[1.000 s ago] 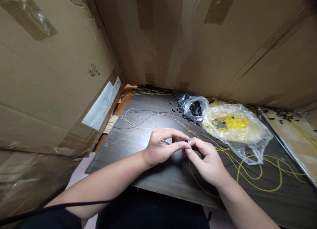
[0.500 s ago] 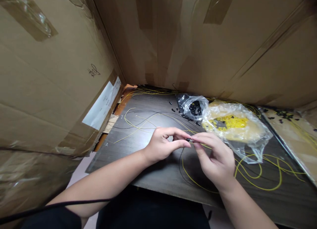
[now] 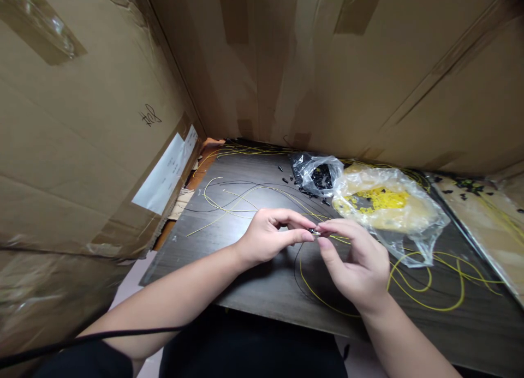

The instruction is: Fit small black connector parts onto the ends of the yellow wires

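Between the thumb and forefinger of my left hand (image 3: 272,235) is a small black piece with a shiny end (image 3: 313,231), probably a connector; its details are too small to make out. My right hand (image 3: 358,258) meets it from the other side, forefinger and thumb curled around its shiny end, the thumb slightly lower. Both hands are just above the dark wood-grain board (image 3: 245,291). Thin yellow wires (image 3: 444,309) and black ones run beneath and beside my hands. Whether a wire joins the held piece is hidden by my fingers.
Behind my hands lie a clear bag of small black parts (image 3: 321,177) and a larger bag of yellow parts (image 3: 385,201). Loose black pieces (image 3: 285,180) are scattered nearby. Cardboard walls (image 3: 311,83) close in the back and left. More black bits lie on a right-hand panel (image 3: 470,190).
My right thumb has dropped a little away from the forefinger, showing more of the piece's shiny end. My left hand keeps its pinch. The view has shifted slightly.
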The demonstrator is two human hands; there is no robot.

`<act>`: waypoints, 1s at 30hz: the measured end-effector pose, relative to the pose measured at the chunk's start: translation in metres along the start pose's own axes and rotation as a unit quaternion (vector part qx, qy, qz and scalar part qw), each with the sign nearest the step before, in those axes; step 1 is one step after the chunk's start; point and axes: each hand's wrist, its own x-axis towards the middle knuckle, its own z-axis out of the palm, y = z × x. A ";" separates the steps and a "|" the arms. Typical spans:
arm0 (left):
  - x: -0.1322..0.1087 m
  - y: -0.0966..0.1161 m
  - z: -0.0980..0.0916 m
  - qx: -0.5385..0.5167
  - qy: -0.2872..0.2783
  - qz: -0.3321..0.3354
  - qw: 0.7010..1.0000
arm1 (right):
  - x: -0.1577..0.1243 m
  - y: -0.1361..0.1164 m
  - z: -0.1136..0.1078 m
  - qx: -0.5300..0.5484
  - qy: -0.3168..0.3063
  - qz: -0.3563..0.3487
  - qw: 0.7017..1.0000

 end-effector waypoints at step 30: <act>0.007 0.000 -0.004 -0.210 -0.010 -0.105 0.972 | 0.000 0.000 0.004 0.188 -0.169 0.199 0.947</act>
